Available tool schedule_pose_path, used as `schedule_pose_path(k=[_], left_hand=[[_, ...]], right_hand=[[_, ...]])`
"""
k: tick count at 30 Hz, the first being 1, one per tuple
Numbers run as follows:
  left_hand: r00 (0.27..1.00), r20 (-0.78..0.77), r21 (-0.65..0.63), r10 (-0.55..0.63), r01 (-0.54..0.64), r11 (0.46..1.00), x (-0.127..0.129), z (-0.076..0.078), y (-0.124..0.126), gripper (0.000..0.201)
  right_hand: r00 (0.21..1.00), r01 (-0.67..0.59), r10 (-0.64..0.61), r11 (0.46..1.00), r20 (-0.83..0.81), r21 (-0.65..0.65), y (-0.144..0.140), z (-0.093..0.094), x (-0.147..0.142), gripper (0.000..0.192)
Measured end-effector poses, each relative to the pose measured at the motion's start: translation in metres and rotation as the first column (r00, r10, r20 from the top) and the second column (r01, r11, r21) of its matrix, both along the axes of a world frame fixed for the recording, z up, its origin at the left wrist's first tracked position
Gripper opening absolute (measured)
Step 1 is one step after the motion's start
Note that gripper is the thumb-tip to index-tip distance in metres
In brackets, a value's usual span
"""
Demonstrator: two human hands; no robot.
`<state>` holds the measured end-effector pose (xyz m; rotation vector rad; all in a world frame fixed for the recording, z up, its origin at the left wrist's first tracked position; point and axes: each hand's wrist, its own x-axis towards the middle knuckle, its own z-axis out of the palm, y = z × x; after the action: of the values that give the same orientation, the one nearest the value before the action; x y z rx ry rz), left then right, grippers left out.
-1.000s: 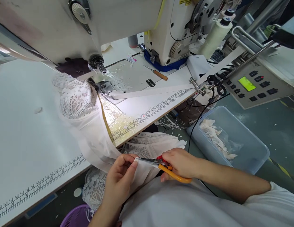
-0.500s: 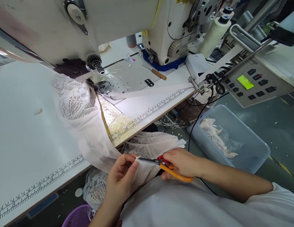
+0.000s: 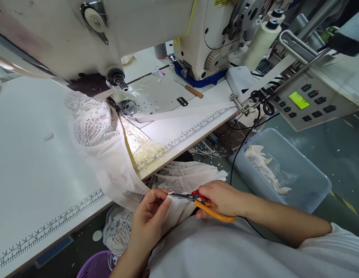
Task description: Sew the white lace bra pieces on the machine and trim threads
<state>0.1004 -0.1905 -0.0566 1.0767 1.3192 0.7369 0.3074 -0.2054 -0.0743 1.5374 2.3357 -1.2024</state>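
Observation:
My left hand (image 3: 152,218) pinches the edge of a white lace garment (image 3: 110,154) in front of my lap. That garment trails up over the table edge to the sewing machine's (image 3: 115,34) presser foot. My right hand (image 3: 221,199) grips orange-handled thread snips (image 3: 208,208), whose blades touch the fabric edge beside my left thumb and fingers. The two hands sit close together, just below the white table's (image 3: 37,170) front edge.
A printed ruler (image 3: 182,139) runs along the table edge. A white elastic band (image 3: 185,112) feeds across it from a guide. A control panel (image 3: 309,104) with a green display stands at the right. Below it is a blue bin (image 3: 283,173) of scraps, and a purple basket (image 3: 94,266) sits lower left.
My left fingers have closed in a little over the fabric edge at the snip blades. The right hand and the snips have barely moved.

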Motion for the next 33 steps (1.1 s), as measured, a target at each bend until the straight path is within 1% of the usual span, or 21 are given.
schedule_pose_path(k=[3,5,7,10,12,14,16,18,20,24,27,29,33], left_hand=[[1.0,-0.02,-0.021,0.009,-0.009,1.0,0.0,0.001,0.0,0.012],[1.0,0.018,-0.026,0.013,-0.012,1.0,-0.001,0.0,0.0,0.012],[0.997,0.078,-0.041,0.012,-0.009,0.999,-0.002,-0.001,0.001,0.012],[0.989,0.147,-0.073,0.026,-0.016,0.997,-0.003,-0.003,0.001,0.012],[0.985,0.167,-0.079,0.037,-0.024,0.997,-0.002,-0.004,0.002,0.013],[0.983,0.18,-0.074,0.045,-0.032,0.997,-0.002,-0.004,0.002,0.015],[0.98,0.194,-0.073,0.051,-0.037,0.997,-0.002,-0.004,0.002,0.016],[0.978,0.202,-0.073,0.057,-0.043,0.996,-0.001,-0.003,0.002,0.016],[0.977,0.202,-0.074,0.061,-0.047,0.996,-0.001,-0.001,0.001,0.015],[0.979,0.196,-0.04,0.058,-0.051,0.998,0.0,0.002,-0.001,0.013],[0.99,0.135,0.021,0.039,-0.043,0.999,-0.001,0.001,-0.001,0.012],[0.996,0.082,0.084,0.026,-0.033,0.996,-0.002,-0.001,-0.001,0.01],[1.0,-0.028,0.223,0.003,0.004,0.975,-0.008,-0.01,-0.002,0.008]], right_hand=[[1.0,-0.001,0.001,1.0,0.002,-0.021,0.0,-0.001,-0.003,0.04],[1.0,0.01,-0.01,0.999,-0.016,-0.033,0.001,-0.003,-0.003,0.04],[0.997,0.056,-0.058,0.998,-0.048,-0.03,0.001,-0.005,-0.001,0.043],[0.965,0.226,-0.222,0.974,-0.138,0.018,0.003,-0.009,0.005,0.048],[0.903,0.359,-0.333,0.932,-0.27,0.049,0.003,-0.008,0.009,0.05],[0.826,0.437,-0.388,0.899,-0.408,0.03,0.003,-0.005,0.01,0.051],[0.77,0.445,-0.392,0.895,-0.503,-0.016,0.002,0.0,0.008,0.048],[0.74,0.43,-0.374,0.902,-0.559,-0.033,0.0,0.003,0.003,0.041],[0.728,0.424,-0.348,0.906,-0.591,-0.011,-0.001,0.003,-0.003,0.037],[0.745,0.418,-0.302,0.906,-0.594,0.063,-0.001,-0.002,-0.013,0.034],[0.748,0.4,-0.283,0.914,-0.601,0.069,-0.003,-0.004,-0.016,0.023],[0.735,0.408,-0.281,0.91,-0.617,0.073,-0.004,-0.004,-0.017,0.019],[0.692,0.476,-0.282,0.871,-0.665,0.125,-0.006,-0.002,-0.016,0.014]])
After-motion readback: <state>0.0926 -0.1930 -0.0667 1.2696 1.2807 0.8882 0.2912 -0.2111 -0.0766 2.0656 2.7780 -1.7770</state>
